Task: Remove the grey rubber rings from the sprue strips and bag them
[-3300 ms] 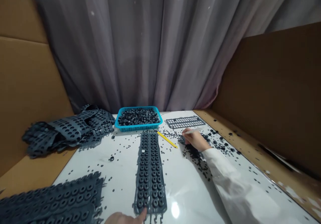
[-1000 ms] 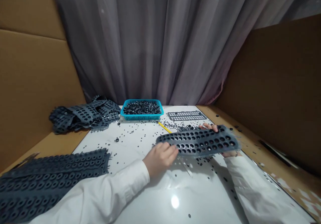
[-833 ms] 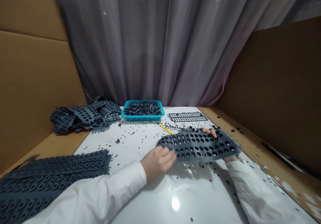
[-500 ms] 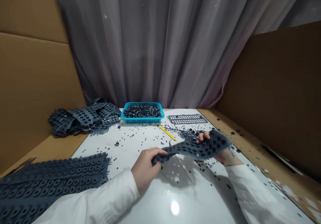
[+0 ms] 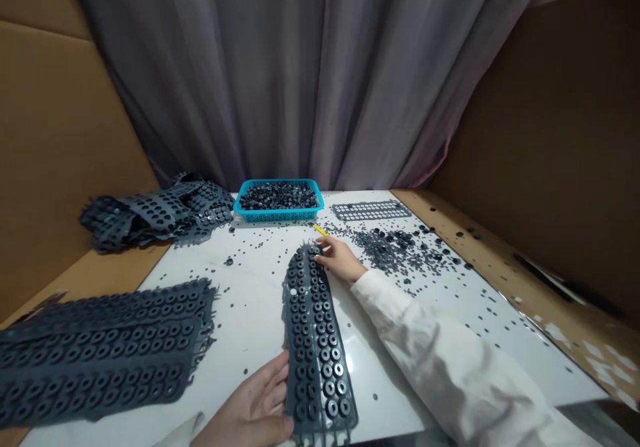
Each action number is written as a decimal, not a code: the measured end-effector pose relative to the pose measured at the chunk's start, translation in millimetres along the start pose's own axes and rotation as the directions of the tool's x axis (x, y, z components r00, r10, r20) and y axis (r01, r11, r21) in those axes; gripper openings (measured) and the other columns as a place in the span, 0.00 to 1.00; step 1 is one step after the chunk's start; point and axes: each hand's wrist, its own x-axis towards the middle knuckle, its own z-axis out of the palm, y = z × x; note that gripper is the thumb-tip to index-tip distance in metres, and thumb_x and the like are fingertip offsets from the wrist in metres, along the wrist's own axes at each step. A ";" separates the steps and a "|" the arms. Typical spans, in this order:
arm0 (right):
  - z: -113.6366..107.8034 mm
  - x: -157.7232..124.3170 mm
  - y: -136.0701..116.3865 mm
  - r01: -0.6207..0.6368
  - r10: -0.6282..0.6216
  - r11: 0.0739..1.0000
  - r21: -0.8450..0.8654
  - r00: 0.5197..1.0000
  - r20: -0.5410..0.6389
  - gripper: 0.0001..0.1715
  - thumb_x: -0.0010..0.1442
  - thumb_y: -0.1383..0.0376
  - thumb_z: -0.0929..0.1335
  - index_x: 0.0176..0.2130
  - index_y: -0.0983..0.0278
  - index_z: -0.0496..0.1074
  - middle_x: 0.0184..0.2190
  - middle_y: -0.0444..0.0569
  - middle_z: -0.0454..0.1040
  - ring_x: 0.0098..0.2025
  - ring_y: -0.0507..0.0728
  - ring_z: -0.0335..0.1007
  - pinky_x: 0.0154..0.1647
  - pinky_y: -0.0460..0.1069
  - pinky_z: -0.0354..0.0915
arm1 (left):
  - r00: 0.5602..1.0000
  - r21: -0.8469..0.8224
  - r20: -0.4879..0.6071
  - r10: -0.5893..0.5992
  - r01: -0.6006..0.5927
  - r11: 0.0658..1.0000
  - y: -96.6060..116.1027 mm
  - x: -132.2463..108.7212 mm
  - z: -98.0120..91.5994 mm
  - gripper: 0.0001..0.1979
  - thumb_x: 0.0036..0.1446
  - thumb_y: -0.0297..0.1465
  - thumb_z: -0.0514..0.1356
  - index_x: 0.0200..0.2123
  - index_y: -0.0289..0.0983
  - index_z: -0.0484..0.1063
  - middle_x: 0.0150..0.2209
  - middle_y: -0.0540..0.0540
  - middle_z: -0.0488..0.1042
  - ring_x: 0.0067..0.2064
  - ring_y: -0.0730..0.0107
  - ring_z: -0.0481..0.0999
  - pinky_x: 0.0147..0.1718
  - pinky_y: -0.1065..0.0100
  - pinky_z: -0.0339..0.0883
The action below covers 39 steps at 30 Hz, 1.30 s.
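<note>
- The left hand (image 5: 247, 400) lay open-fingered against the near end of the dark rubber strip (image 5: 315, 340); whether it gripped, I cannot tell.
- The right hand (image 5: 340, 259) touched the far end, its grip equally unclear.
- The strip lay lengthwise on the white table (image 5: 425, 347).
- Loose black rings (image 5: 395, 247) were scattered just beyond.
- A yellow pencil (image 5: 320, 230) lay near the blue basket (image 5: 277, 181).
- Rubber sheets (image 5: 100, 347) lay leftward.

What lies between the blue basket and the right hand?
The head view shows a yellow pencil and scattered black bits between the basket and the hand.
</note>
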 end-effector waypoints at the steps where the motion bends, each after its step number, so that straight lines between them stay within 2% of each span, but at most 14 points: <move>1: -8.8 -0.3 0.9 0.024 -0.025 0.999 -0.026 1.000 -0.006 0.20 0.47 0.71 0.68 0.42 0.64 0.68 0.37 0.49 0.70 0.31 0.53 0.65 0.35 0.50 0.63 | 0.999 0.006 -0.039 -0.020 0.021 1.000 0.5 -6.4 -2.7 0.36 0.34 0.38 0.70 0.51 0.48 0.67 0.61 0.47 0.57 0.63 0.53 0.53 0.60 0.53 0.47; 4: -43.3 -11.4 1.7 0.172 -0.163 0.971 -0.166 0.984 0.064 0.17 0.46 0.76 0.67 0.37 0.63 0.71 0.40 0.50 0.69 0.40 0.57 0.63 0.43 0.52 0.58 | 0.984 0.084 -0.161 -0.073 0.087 0.993 9.0 -21.2 -9.2 0.35 0.34 0.34 0.68 0.50 0.51 0.67 0.60 0.49 0.59 0.64 0.56 0.49 0.61 0.53 0.44; 6: -60.5 -24.7 3.7 0.430 -0.324 0.773 -0.467 0.900 0.292 0.15 0.49 0.78 0.64 0.34 0.63 0.72 0.38 0.51 0.70 0.41 0.58 0.61 0.43 0.53 0.56 | 0.966 0.119 -0.249 -0.072 0.104 0.987 22.6 -19.0 -11.7 0.34 0.36 0.34 0.67 0.51 0.49 0.66 0.60 0.47 0.60 0.64 0.57 0.51 0.60 0.54 0.45; 9: -65.6 -43.3 10.1 0.626 -0.336 0.505 -0.594 0.777 0.533 0.12 0.56 0.75 0.62 0.34 0.63 0.71 0.35 0.51 0.70 0.38 0.58 0.60 0.39 0.52 0.54 | 0.931 0.122 -0.363 -0.031 0.080 0.989 54.5 12.3 -13.3 0.31 0.40 0.33 0.65 0.52 0.44 0.63 0.60 0.42 0.59 0.61 0.56 0.56 0.54 0.55 0.55; 11: -59.1 -50.1 15.4 0.639 -0.318 0.469 -0.610 0.766 0.558 0.12 0.59 0.72 0.60 0.32 0.63 0.71 0.33 0.51 0.69 0.37 0.57 0.59 0.37 0.51 0.54 | 0.913 0.120 -0.402 0.067 -0.020 0.993 78.7 47.7 -13.7 0.25 0.41 0.31 0.64 0.46 0.39 0.66 0.57 0.38 0.63 0.57 0.57 0.62 0.48 0.61 0.61; 14: -48.3 -53.0 22.5 0.601 -0.301 0.492 -0.630 0.797 0.524 0.14 0.61 0.72 0.60 0.28 0.63 0.70 0.33 0.51 0.67 0.37 0.56 0.58 0.37 0.50 0.54 | 0.916 0.122 -0.388 0.102 -0.059 0.991 108.8 100.8 -15.4 0.15 0.43 0.28 0.64 0.36 0.34 0.68 0.36 0.43 0.75 0.39 0.67 0.73 0.33 0.71 0.63; 17: -45.3 -56.3 24.3 0.574 -0.315 0.540 -0.615 0.816 0.485 0.15 0.61 0.70 0.59 0.27 0.64 0.69 0.34 0.52 0.66 0.37 0.57 0.56 0.38 0.51 0.54 | 0.945 0.122 -0.318 0.079 -0.042 0.992 123.6 132.2 -19.0 0.06 0.46 0.27 0.62 0.24 0.31 0.67 0.15 0.55 0.62 0.20 0.79 0.64 0.22 0.76 0.54; 20: -47.1 -62.2 18.8 0.532 -0.379 0.696 -0.482 0.843 0.382 0.13 0.61 0.69 0.58 0.27 0.63 0.66 0.33 0.50 0.63 0.36 0.56 0.55 0.37 0.51 0.54 | 0.963 0.124 -0.257 0.085 -0.055 0.991 123.1 142.5 -22.9 0.08 0.42 0.24 0.65 0.20 0.31 0.67 0.11 0.58 0.57 0.15 0.83 0.55 0.18 0.76 0.49; 24: -39.8 -60.8 7.4 0.449 -0.439 0.890 -0.076 0.891 0.113 0.12 0.60 0.67 0.57 0.24 0.62 0.56 0.29 0.45 0.57 0.32 0.55 0.54 0.34 0.50 0.54 | 0.950 0.088 -0.245 0.194 -0.178 0.980 113.4 147.5 -26.5 0.05 0.43 0.25 0.64 0.25 0.31 0.70 0.19 0.52 0.70 0.22 0.78 0.66 0.24 0.75 0.58; 27: -22.2 -50.9 -1.2 0.368 -0.347 0.881 0.298 0.930 -0.122 0.10 0.55 0.68 0.60 0.24 0.61 0.51 0.24 0.42 0.56 0.28 0.53 0.54 0.31 0.49 0.53 | 0.939 0.045 -0.247 0.238 -0.234 0.971 109.3 150.2 -29.6 0.06 0.45 0.27 0.63 0.29 0.32 0.71 0.25 0.49 0.74 0.27 0.75 0.71 0.30 0.73 0.63; 29: -8.4 -44.7 -7.0 0.304 -0.205 0.752 0.585 0.951 -0.231 0.10 0.50 0.69 0.61 0.24 0.61 0.52 0.21 0.40 0.57 0.24 0.51 0.53 0.28 0.48 0.53 | 0.946 0.017 -0.233 0.224 -0.227 0.974 108.2 149.6 -32.2 0.08 0.46 0.29 0.64 0.30 0.32 0.71 0.26 0.47 0.75 0.28 0.73 0.73 0.32 0.71 0.65; 32: 7.7 -42.9 -12.8 0.195 -0.035 0.537 0.820 0.977 -0.209 0.08 0.46 0.69 0.63 0.26 0.61 0.55 0.19 0.38 0.60 0.18 0.50 0.52 0.23 0.47 0.53 | 0.958 -0.012 -0.205 0.202 -0.209 0.978 106.4 145.7 -35.4 0.12 0.44 0.32 0.65 0.31 0.32 0.71 0.29 0.45 0.76 0.29 0.71 0.74 0.30 0.70 0.67; 34: 12.9 -46.7 -12.5 0.090 0.051 0.466 0.880 0.990 -0.128 0.06 0.45 0.68 0.64 0.28 0.60 0.61 0.18 0.38 0.61 0.17 0.49 0.55 0.20 0.46 0.54 | 0.962 -0.022 -0.182 0.205 -0.212 0.977 104.7 142.7 -36.3 0.15 0.43 0.34 0.67 0.33 0.32 0.71 0.31 0.44 0.77 0.29 0.71 0.74 0.30 0.70 0.67; 39: 13.0 -57.9 -6.3 -0.160 0.176 0.507 0.847 0.981 0.080 0.12 0.47 0.64 0.69 0.33 0.67 0.74 0.19 0.45 0.72 0.22 0.53 0.69 0.25 0.47 0.63 | 0.963 -0.029 -0.107 0.249 -0.253 0.967 100.7 140.0 -35.3 0.25 0.39 0.34 0.70 0.42 0.33 0.70 0.37 0.43 0.77 0.35 0.65 0.76 0.32 0.69 0.67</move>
